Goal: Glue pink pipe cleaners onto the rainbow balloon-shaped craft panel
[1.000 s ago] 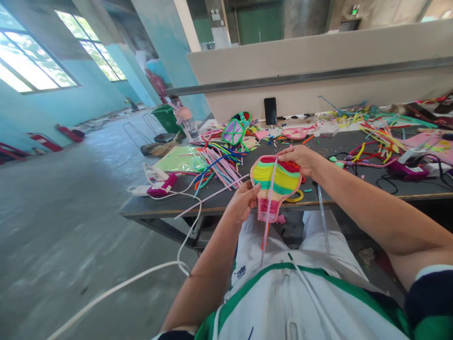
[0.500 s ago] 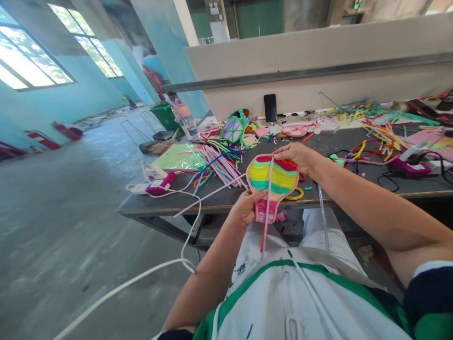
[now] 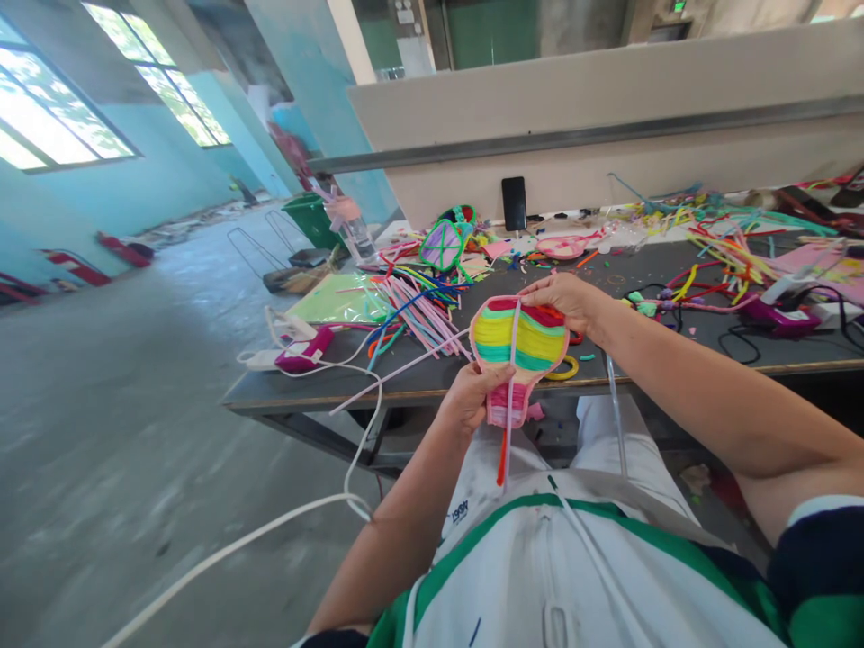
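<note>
Left wall [image 3: 101,198] is light blue, with two bright windows [image 3: 58,103]; grey floor [image 3: 135,432]; dark table [image 3: 648,270] before beige panel [image 3: 580,103].

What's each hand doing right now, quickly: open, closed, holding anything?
Left hand: closed, holding the left side of the striped piece, thumb at the pale strip.
Right hand: closed, holding the striped piece's top edge by the strip's upper end.

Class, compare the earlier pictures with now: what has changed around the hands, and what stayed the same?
The left hand has moved its thumb rightward across the striped balloon-shaped panel onto the lilac strip, whose lower end has swung slightly right. The right hand still pinches both at the top; the smartphone stays put.
</note>
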`<action>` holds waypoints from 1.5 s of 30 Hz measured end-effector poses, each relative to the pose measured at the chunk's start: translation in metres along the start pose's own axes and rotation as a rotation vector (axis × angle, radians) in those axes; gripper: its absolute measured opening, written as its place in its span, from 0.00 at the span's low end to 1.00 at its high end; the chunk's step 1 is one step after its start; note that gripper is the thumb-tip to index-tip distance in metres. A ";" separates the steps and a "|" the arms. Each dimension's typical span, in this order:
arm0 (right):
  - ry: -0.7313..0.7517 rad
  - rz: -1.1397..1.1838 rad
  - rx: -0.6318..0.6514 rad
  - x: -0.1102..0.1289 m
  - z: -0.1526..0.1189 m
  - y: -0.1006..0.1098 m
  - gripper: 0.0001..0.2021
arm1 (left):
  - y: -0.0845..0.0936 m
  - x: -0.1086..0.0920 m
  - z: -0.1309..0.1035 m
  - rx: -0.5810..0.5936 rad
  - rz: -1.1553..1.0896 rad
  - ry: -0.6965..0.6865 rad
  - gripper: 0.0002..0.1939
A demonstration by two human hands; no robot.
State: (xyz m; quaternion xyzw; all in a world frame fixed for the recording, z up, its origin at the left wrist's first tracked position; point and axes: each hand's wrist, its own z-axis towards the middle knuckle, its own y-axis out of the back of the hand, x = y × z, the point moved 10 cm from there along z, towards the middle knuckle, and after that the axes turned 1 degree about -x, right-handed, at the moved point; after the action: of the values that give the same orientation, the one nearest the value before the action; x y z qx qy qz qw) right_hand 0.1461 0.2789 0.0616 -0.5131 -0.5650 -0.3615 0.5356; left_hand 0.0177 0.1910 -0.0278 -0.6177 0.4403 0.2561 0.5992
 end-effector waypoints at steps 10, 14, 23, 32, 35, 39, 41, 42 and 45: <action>-0.014 -0.013 0.017 -0.005 0.002 0.001 0.05 | 0.001 0.002 0.000 -0.002 0.026 0.002 0.23; -0.031 -0.020 0.053 -0.008 0.003 -0.001 0.05 | 0.002 0.004 -0.001 -0.021 0.027 0.010 0.22; -0.039 -0.070 0.105 -0.007 0.004 -0.008 0.06 | 0.010 0.002 0.003 -0.073 0.025 -0.012 0.23; 0.040 -0.037 0.127 0.002 0.001 -0.012 0.04 | 0.017 -0.016 0.000 -0.072 0.017 -0.094 0.24; 0.038 -0.017 0.141 -0.001 -0.003 -0.017 0.04 | 0.015 -0.022 -0.003 -0.066 0.028 -0.112 0.24; 0.017 0.011 0.157 -0.004 -0.007 -0.025 0.07 | 0.010 -0.024 -0.007 -0.061 0.046 -0.120 0.24; 0.017 0.020 0.158 -0.004 -0.008 -0.028 0.09 | 0.009 -0.025 -0.008 -0.061 0.053 -0.124 0.23; 0.020 0.022 0.158 -0.003 -0.008 -0.028 0.10 | 0.009 -0.025 -0.009 -0.060 0.056 -0.124 0.22; 0.042 0.038 0.168 0.000 -0.010 -0.029 0.11 | 0.011 -0.024 -0.009 -0.061 0.061 -0.121 0.22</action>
State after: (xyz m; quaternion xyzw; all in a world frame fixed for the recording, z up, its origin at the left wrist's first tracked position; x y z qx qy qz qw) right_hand 0.1202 0.2629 0.0678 -0.4695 -0.5721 -0.3131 0.5952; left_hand -0.0054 0.1887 -0.0116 -0.6052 0.4141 0.3244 0.5976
